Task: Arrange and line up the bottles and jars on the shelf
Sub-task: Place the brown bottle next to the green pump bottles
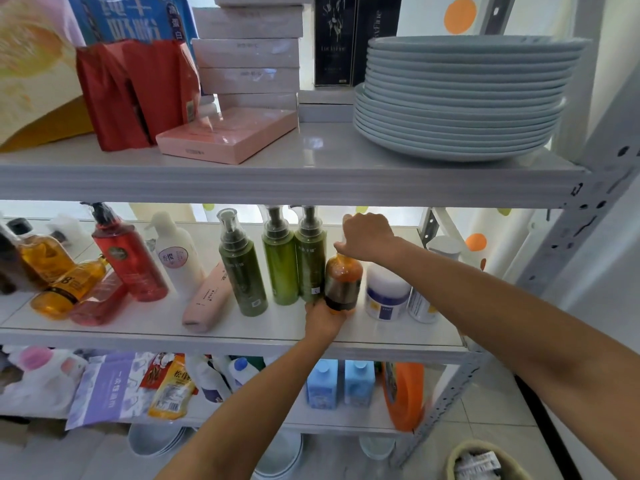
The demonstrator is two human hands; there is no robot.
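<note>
- Step shown: placing one bottle into the upright row on the middle shelf.
- Amber bottle: upright at the right end of the row. It touches or nearly touches the nearest of three green pump bottles on one side, with a white jar with a blue label just beside it on the other.
- Left hand: fingers curled round the bottle's foot from the front. This hides the base, so it cannot be told whether the bottle stands on the shelf or is held just above it.
- Right hand: closed over the neck and cap from above, steadying the top. The cap itself is covered.
- Unsorted items: at the left of the same shelf a pink tube leans against a green bottle, and orange bottles lie on their sides beside a red pump bottle.
- Next move, as judged: set the amber bottle flat and flush with the fronts of the green bottles. Both hands should then let go gently so the tightly packed neighbours are not knocked, before the fallen items at the left are stood up.
</note>
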